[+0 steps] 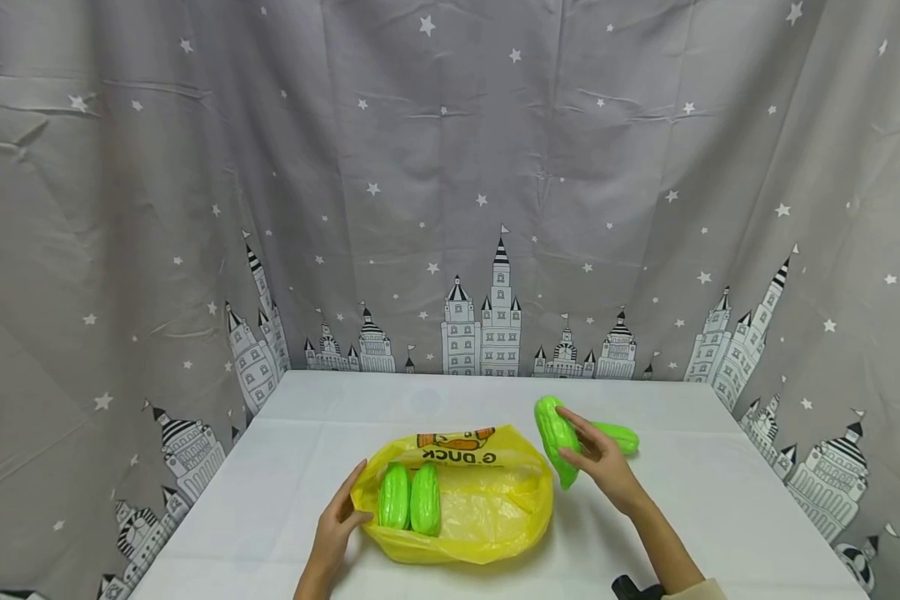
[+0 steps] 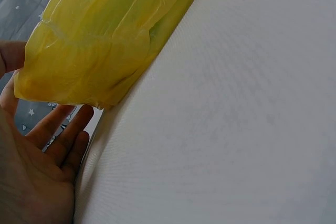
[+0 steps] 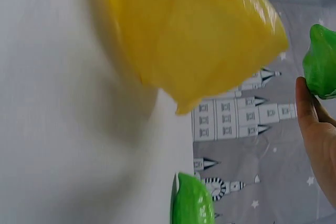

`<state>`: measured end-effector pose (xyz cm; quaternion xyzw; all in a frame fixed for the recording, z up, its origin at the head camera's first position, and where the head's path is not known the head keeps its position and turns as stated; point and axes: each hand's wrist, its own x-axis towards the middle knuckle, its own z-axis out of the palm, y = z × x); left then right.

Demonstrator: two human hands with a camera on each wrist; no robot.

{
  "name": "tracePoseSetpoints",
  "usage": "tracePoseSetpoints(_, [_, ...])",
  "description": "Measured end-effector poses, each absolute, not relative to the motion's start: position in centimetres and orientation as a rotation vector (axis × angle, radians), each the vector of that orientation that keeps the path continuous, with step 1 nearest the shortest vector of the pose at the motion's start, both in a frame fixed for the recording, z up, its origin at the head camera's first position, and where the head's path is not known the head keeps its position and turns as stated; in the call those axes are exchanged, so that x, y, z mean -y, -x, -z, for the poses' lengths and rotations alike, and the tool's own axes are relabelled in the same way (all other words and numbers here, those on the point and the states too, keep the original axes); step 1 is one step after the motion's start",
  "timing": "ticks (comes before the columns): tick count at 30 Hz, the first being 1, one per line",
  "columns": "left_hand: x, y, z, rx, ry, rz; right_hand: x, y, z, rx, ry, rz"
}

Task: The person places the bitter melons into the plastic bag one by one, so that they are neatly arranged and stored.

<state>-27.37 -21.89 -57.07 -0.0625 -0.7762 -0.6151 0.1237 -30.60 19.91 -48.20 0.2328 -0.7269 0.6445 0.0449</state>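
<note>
A yellow plastic bag (image 1: 487, 546) printed with a duck brand lies with its mouth wide, and two green bitter melons (image 1: 424, 500) sit inside at its left. On the bag's left rim, my left hand (image 1: 334, 523) holds the edge between thumb and index finger; the other fingers (image 2: 63, 142) hang loose below it. Just right of the bag, my right hand (image 1: 603, 467) grips another green bitter melon (image 1: 555, 437) by its side, raised above the table. In the right wrist view, fingertips (image 3: 303, 95) touch that melon's lower end.
One more green bitter melon (image 1: 621, 437) lies on the white table (image 1: 270, 500) behind my right hand, partly hidden by it. A grey curtain (image 1: 450, 167) with stars and castles hangs behind the table. Something black (image 1: 630, 588) sits at my right wrist.
</note>
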Motion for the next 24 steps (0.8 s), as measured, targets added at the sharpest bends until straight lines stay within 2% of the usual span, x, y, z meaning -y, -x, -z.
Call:
tracePoseSetpoints(12, [21.9, 27.4, 57.1, 2.279, 0.166, 1.780, -15.4, 29.3, 47.9, 2.140, -0.938, -1.860])
tracePoseSetpoints(24, [22.0, 27.3, 57.1, 2.271, 0.189, 1.761, -11.0, 27.7, 49.0, 2.052, -0.855, -1.873])
